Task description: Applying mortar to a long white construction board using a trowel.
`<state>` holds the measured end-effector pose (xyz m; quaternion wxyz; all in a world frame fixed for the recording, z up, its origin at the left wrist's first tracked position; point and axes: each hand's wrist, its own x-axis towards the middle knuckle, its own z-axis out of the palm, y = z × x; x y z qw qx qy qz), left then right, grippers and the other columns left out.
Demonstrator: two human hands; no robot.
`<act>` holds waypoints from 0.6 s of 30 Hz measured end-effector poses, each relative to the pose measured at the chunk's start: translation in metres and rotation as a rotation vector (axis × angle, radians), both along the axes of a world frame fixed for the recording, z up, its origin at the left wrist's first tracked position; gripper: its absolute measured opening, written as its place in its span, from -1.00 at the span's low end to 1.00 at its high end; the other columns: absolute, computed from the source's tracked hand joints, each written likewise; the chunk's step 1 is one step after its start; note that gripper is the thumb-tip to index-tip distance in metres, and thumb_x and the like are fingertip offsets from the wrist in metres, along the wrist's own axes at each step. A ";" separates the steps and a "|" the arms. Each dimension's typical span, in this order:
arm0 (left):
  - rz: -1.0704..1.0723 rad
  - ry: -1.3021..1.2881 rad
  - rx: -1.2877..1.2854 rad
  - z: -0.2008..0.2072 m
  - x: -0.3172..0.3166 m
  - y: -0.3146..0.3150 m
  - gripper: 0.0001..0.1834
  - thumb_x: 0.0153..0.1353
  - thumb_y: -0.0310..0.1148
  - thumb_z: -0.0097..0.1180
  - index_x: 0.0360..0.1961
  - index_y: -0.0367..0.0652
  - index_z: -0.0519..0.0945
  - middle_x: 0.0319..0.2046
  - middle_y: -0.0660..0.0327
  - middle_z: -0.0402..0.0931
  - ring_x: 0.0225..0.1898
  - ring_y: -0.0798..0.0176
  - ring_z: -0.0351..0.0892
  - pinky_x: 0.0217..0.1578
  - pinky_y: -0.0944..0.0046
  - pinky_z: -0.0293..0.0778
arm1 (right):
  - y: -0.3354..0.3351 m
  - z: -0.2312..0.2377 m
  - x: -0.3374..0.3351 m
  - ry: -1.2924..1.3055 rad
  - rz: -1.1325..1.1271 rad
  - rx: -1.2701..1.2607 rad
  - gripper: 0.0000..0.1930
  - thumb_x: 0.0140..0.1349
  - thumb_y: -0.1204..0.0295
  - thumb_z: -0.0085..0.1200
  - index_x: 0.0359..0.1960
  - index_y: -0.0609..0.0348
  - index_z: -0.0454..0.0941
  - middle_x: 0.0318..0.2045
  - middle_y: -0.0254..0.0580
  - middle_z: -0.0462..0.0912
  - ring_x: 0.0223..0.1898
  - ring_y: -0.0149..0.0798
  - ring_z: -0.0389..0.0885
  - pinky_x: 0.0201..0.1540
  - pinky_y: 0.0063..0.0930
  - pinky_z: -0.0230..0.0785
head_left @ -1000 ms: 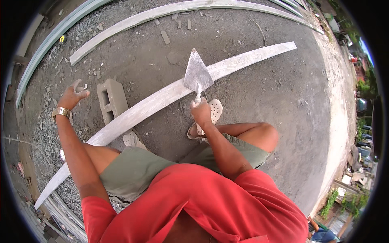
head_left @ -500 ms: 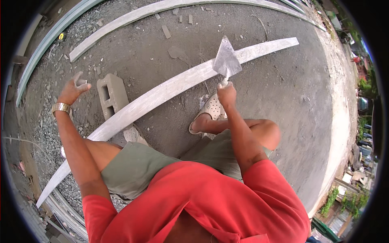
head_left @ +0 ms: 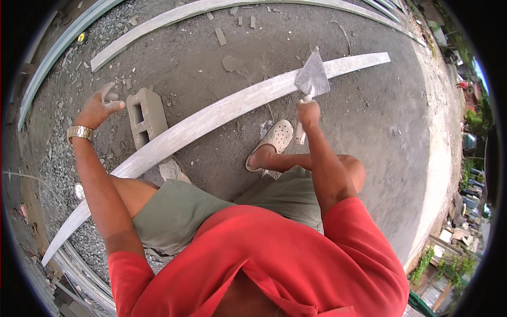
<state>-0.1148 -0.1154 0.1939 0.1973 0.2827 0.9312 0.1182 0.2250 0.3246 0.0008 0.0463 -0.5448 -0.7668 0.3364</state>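
Observation:
A pointed masonry trowel (head_left: pixel 312 77) is gripped by its handle in my right hand (head_left: pixel 308 112). Its grey triangular blade points away from me, above a long whitish plank (head_left: pixel 216 113) that crosses the ground in front of me. My left hand (head_left: pixel 98 108), with a metal watch on the wrist, is raised in the air with thumb and fingers apart and nothing in it. Just right of that hand, a grey hollow concrete block (head_left: pixel 149 113) lies with its openings showing; the plank overlaps its near end.
Another long pale board (head_left: pixel 174 21) and a greenish metal beam (head_left: pixel 50 68) run along the far side. Small tile pieces (head_left: pixel 220 36) and gravel (head_left: pixel 58 174) lie scattered. My shoes (head_left: pixel 278 136) are close to the plank. A yellow round object (head_left: pixel 81 37) sits at far left.
My right hand has moved right with the trowel, and its handle now shows below my fist. My left hand has shifted slightly right, its fingers still apart.

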 end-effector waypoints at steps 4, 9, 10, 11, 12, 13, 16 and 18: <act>0.069 -0.019 0.003 -0.003 -0.008 -0.009 -0.13 -0.03 -0.02 0.29 0.28 -0.12 0.25 -0.04 0.01 0.53 -0.03 0.10 0.53 0.01 0.15 0.40 | -0.077 -0.005 -0.005 0.011 0.175 0.024 -0.60 0.05 0.23 0.10 -0.26 0.39 0.50 -0.29 0.33 0.57 -0.13 0.23 0.54 -0.02 -0.11 0.36; 0.033 -0.029 0.065 0.002 -0.002 0.010 -0.12 -0.06 0.00 0.29 0.26 -0.18 0.26 -0.07 -0.01 0.55 -0.02 0.01 0.53 0.04 0.11 0.37 | 0.020 -0.003 -0.004 0.038 -0.064 -0.253 -0.62 0.08 0.23 0.08 -0.27 0.39 0.50 -0.36 0.31 0.59 -0.20 0.18 0.59 -0.13 -0.11 0.41; 0.042 -0.031 0.058 0.002 -0.001 0.004 -0.12 -0.06 0.00 0.29 0.26 -0.18 0.26 -0.07 -0.01 0.55 -0.02 0.01 0.53 0.04 0.11 0.37 | -0.010 -0.004 -0.001 0.077 0.031 -0.003 -0.70 0.14 0.29 0.04 -0.43 0.37 0.51 -0.60 0.11 0.58 -0.57 0.03 0.61 -0.49 -0.17 0.41; -0.012 0.018 0.019 0.000 -0.002 0.006 -0.12 -0.05 -0.01 0.29 0.26 -0.20 0.26 -0.06 -0.01 0.55 -0.01 0.02 0.53 0.04 0.12 0.37 | -0.035 -0.018 0.005 0.077 0.089 0.202 -0.69 0.12 0.28 0.05 -0.40 0.38 0.51 -0.53 0.18 0.59 -0.43 0.14 0.61 -0.33 -0.14 0.43; -0.042 0.066 -0.040 -0.001 -0.002 -0.005 -0.12 -0.04 -0.01 0.29 0.26 -0.21 0.26 -0.06 -0.01 0.55 -0.01 0.03 0.53 0.04 0.13 0.37 | -0.087 -0.006 0.000 0.076 0.145 0.144 -0.65 0.10 0.24 0.08 -0.33 0.39 0.50 -0.41 0.25 0.59 -0.27 0.20 0.58 -0.16 -0.10 0.40; -0.033 0.065 -0.039 -0.003 -0.003 -0.010 -0.12 -0.04 -0.01 0.29 0.26 -0.21 0.26 -0.06 -0.01 0.55 -0.01 0.03 0.53 0.04 0.13 0.37 | -0.117 -0.001 -0.002 -0.013 0.252 0.098 -0.59 0.07 0.21 0.12 -0.27 0.40 0.48 -0.33 0.30 0.58 -0.18 0.21 0.56 -0.09 -0.07 0.37; 0.048 0.072 -0.067 -0.005 -0.016 -0.010 -0.12 -0.04 0.00 0.29 0.25 -0.20 0.27 -0.05 0.00 0.54 0.00 0.05 0.52 0.05 0.15 0.36 | -0.110 0.002 -0.016 0.036 0.286 0.057 -0.61 0.09 0.23 0.10 -0.28 0.42 0.47 -0.35 0.29 0.59 -0.20 0.21 0.57 -0.10 -0.07 0.38; 0.061 0.029 0.037 -0.001 -0.008 -0.002 -0.11 -0.05 0.01 0.29 0.26 -0.20 0.26 -0.05 0.01 0.54 0.02 0.04 0.51 0.07 0.14 0.35 | -0.063 0.000 -0.016 0.019 0.194 0.140 -0.62 0.07 0.25 0.11 -0.25 0.38 0.46 -0.36 0.29 0.59 -0.19 0.21 0.57 -0.09 -0.10 0.39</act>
